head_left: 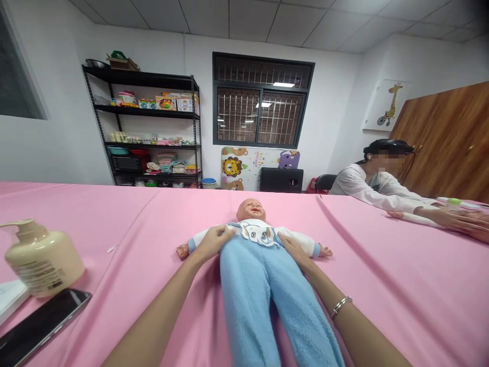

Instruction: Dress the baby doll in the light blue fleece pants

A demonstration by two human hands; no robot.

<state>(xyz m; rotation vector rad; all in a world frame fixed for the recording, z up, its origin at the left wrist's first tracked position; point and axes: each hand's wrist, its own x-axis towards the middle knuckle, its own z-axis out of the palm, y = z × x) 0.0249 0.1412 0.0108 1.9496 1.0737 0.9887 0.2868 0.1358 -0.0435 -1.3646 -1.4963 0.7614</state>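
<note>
A baby doll [251, 209] lies on its back on the pink tablecloth, head away from me and arms spread to the sides. It wears a white top and fuzzy blue overalls [246, 285] with an elephant face on the bib [260, 234]. My left hand [214, 241] is closed in a pinch on the overalls' upper edge at the left of the bib. Along the bib's right side, my right hand [295, 251] has its fingers curled at the overalls' edge; part of its grip is hidden. The doll's legs run down toward me between my forearms.
At the left stand a beige pump bottle [46, 260] and a dark phone [42, 326], beside a white box [11, 300]. A co-worker [367, 178] reaches over the table at the right, hands near another doll's limb. A black shelf [141, 112] stands behind.
</note>
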